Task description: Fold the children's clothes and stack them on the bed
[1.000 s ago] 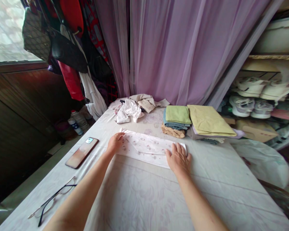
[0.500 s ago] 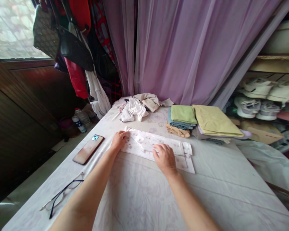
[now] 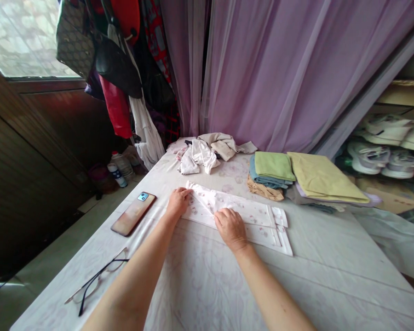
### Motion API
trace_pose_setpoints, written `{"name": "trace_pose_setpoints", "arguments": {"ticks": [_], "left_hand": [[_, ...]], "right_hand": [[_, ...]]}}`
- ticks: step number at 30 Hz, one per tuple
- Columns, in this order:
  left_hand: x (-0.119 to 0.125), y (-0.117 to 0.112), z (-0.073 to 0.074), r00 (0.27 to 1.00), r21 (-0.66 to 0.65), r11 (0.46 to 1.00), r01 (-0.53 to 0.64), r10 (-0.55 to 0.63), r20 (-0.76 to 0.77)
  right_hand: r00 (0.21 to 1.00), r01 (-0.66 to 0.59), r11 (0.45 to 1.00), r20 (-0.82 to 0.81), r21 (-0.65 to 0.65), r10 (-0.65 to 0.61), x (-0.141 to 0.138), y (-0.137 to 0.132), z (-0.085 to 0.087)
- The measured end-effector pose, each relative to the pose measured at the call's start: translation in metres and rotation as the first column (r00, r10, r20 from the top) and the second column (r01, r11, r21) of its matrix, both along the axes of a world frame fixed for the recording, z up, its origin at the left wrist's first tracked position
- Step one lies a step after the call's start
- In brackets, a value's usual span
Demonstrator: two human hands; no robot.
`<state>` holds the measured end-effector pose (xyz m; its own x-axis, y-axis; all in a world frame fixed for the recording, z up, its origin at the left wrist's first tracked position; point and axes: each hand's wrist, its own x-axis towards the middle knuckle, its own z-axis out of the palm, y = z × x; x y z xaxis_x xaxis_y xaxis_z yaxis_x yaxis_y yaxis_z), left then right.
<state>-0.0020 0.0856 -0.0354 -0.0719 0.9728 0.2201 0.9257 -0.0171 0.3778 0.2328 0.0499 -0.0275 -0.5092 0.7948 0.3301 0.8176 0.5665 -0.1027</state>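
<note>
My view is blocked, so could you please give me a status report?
Left hand on left end of folded floral cloth. Right hand on its middle. Phone, glasses off left, apart.

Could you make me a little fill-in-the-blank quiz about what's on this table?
The phone lies to the ____ of the left hand.
The folded cloth lying on top of the blue cloth is ____.
Counting the left hand and the right hand, the number of hands touching the white flowered garment is ____.
Missing words: left; green; two.
</note>
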Motion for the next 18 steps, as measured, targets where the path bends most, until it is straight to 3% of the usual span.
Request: {"name": "trace_pose_setpoints", "arguments": {"ticks": [8,11,14,18], "left_hand": [[0.015,-0.008,0.013,0.999,-0.01,1.0,-0.016,0.016,-0.05],[0.037,-0.012,0.017,0.985,0.05,0.989,0.136,-0.13,-0.111],[0.053,-0.008,0.013,0.955,-0.003,0.967,0.255,-0.252,-0.154],[0.056,0.002,0.003,0.961,-0.068,0.98,0.186,-0.195,-0.198]], "right_hand": [[0.997,0.013,0.999,-0.078,-0.041,-0.016,0.0,-0.002,0.001],[0.996,0.014,0.999,-0.087,-0.049,-0.018,0.0,-0.003,0.003],[0.994,0.011,0.998,-0.103,-0.061,-0.018,0.0,-0.004,0.004],[0.982,-0.016,0.997,-0.191,-0.078,0.001,0.004,0.0,0.0]]}}
